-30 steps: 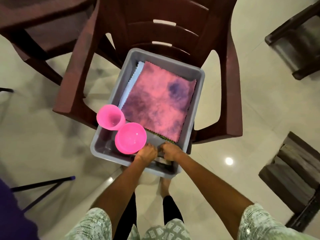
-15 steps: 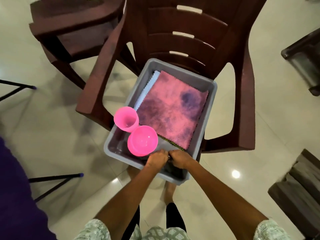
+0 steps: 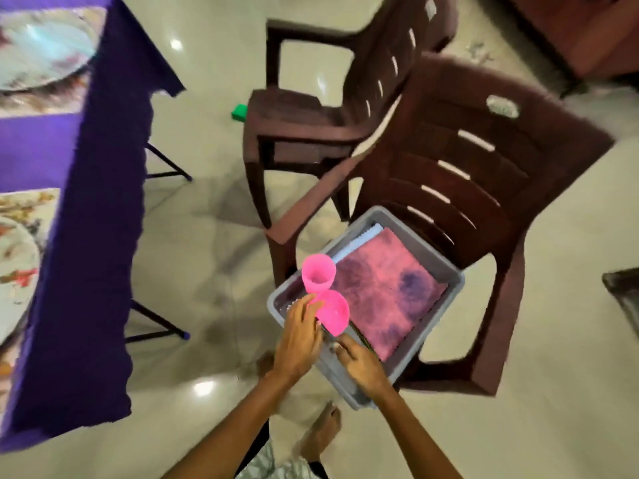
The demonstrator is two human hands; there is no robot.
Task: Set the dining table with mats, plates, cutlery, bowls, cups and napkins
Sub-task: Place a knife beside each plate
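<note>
— What are your hands doing at the tub [image 3: 446, 299], lower centre?
— Your left hand [image 3: 300, 337], fingers relaxed, touches the bowl [image 3: 333, 314]; your right hand [image 3: 361, 366] pinches cutlery, though blur hides it. Lift gently

My gray bin [image 3: 446, 307] sits on the brown chair [image 3: 484, 188] – the purple-clothed table [image 3: 86, 236] holds mats and plates [image 3: 38, 50].

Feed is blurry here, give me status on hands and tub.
Left hand open by pink bowl. Right hand inside grey tub, grip unclear. Nothing in the way.
</note>
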